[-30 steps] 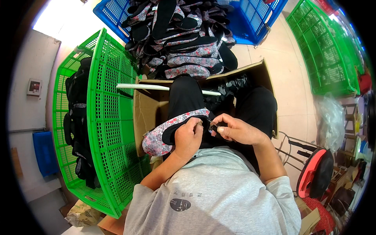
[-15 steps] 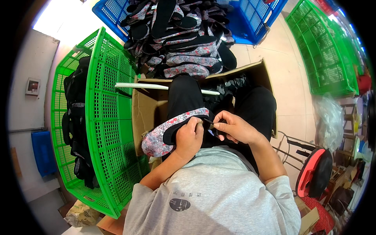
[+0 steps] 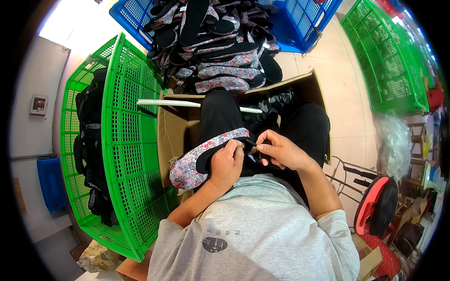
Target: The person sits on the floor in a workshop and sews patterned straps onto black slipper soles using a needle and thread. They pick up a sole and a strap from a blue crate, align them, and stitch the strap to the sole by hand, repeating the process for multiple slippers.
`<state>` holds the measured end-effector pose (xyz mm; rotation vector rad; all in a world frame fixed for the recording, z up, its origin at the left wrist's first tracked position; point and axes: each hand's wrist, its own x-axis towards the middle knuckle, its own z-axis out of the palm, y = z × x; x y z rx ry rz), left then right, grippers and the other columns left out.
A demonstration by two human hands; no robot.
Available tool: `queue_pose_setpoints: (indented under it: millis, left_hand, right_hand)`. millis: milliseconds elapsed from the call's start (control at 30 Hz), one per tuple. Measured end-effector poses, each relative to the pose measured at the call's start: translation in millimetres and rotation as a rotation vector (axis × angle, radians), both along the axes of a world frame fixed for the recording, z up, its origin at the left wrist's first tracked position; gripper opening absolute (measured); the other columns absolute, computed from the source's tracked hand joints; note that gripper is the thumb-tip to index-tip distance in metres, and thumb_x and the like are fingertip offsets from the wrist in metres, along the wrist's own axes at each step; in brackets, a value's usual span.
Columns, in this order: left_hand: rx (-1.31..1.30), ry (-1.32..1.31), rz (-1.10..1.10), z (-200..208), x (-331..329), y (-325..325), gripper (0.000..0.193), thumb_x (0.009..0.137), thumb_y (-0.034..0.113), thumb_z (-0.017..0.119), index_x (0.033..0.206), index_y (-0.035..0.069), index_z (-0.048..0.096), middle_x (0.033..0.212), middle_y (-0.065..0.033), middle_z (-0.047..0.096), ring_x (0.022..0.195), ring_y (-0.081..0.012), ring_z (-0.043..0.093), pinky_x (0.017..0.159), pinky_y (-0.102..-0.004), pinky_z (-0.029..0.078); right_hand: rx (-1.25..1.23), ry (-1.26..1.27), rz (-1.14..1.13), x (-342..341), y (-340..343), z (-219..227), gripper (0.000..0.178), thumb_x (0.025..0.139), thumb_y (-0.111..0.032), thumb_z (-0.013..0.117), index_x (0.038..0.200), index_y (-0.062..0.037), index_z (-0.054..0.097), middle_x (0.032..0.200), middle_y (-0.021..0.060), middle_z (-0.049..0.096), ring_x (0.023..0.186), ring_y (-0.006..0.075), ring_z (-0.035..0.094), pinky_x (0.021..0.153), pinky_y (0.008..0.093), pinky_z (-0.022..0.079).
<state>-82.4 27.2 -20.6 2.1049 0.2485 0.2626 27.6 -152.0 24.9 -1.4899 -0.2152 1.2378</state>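
A floral fabric slipper [image 3: 190, 164] with a black lining lies across my left thigh, its rounded end to the left. My left hand [image 3: 227, 165] is closed on its black edge near the right end. Close beside it, my right hand [image 3: 284, 152] pinches a thin dark thing [image 3: 251, 142] between thumb and forefinger, right at the slipper's end. Whether that is a small tool or a strip of the slipper cannot be made out. The right hand's other fingers curl beneath.
An open cardboard box [image 3: 180, 129] surrounds my legs, with a white bar [image 3: 176, 103] across it. Ahead, similar floral slippers [image 3: 229, 72] heap against a blue crate [image 3: 300, 28]. A green crate [image 3: 133, 140] with black items stands left, another green crate [image 3: 384, 56] far right, and a red-and-black seat [image 3: 375, 206] nearer right.
Almost nothing differs. My right fingers have shifted very slightly at the slipper's end, while the left hand keeps its grip in the same place.
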Motion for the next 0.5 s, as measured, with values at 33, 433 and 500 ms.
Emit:
queue_pose_setpoints:
  millis: [33,433,500]
  left_hand:
    - [0.0,0.0,-0.001,0.1,0.1,-0.1,0.005,0.091,0.001,0.062,0.096,0.001,0.062,0.079,-0.0131,0.069,0.067,-0.0216,0.067,0.062,-0.0315,0.051]
    - [-0.025,0.025,-0.022,3.4,1.1,1.0,0.004,0.09,0.005,0.06,0.092,0.003,0.063,0.083,-0.0173,0.069,0.076,-0.0354,0.069,0.066,-0.0414,0.054]
    - [-0.025,0.02,-0.021,3.2,1.1,0.8,0.004,0.09,0.005,0.06,0.092,0.003,0.063,0.083,-0.0171,0.07,0.076,-0.0353,0.069,0.066,-0.0413,0.054]
  right_hand:
    - [0.002,-0.003,0.0,0.3,0.1,-0.1,0.018,0.103,-0.025,0.055,0.108,-0.0091,0.048,0.068,0.0015,0.06,0.043,0.0036,0.037,0.037,0.0212,0.029]
    - [0.009,0.01,0.005,2.1,0.6,1.0,0.016,0.103,-0.023,0.055,0.108,-0.0085,0.05,0.067,0.0014,0.06,0.042,0.003,0.037,0.038,0.0196,0.028]
    - [0.001,0.011,0.016,3.1,0.9,2.2,0.015,0.104,-0.022,0.054,0.108,-0.0083,0.05,0.068,0.0016,0.06,0.043,0.0028,0.037,0.038,0.0187,0.028]
